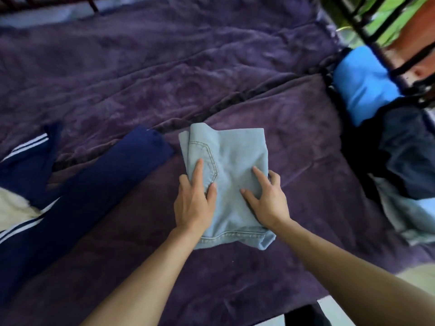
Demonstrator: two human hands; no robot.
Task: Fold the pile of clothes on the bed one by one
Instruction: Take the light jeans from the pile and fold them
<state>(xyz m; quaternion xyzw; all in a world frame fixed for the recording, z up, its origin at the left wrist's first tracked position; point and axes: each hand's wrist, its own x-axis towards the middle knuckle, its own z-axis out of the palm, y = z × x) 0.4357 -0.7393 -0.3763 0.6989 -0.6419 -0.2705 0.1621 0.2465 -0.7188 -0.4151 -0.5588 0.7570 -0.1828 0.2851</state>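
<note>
The left hand (194, 203) and right hand (268, 201) flank the folded denim garment (230, 156) at the centre of the frame. Each lays a forefinger and thumb flat on top, and the other fingers seem to curl round the side edge. The denim's long axis runs up-frame away from the hands, which grip its nearer half and are equally close to it. It lies on the purple blanket (164, 67). A navy striped garment (82, 191) sprawls to the left, and the heap of clothes (400, 149) sits at the right edge, nearer the right hand.
</note>
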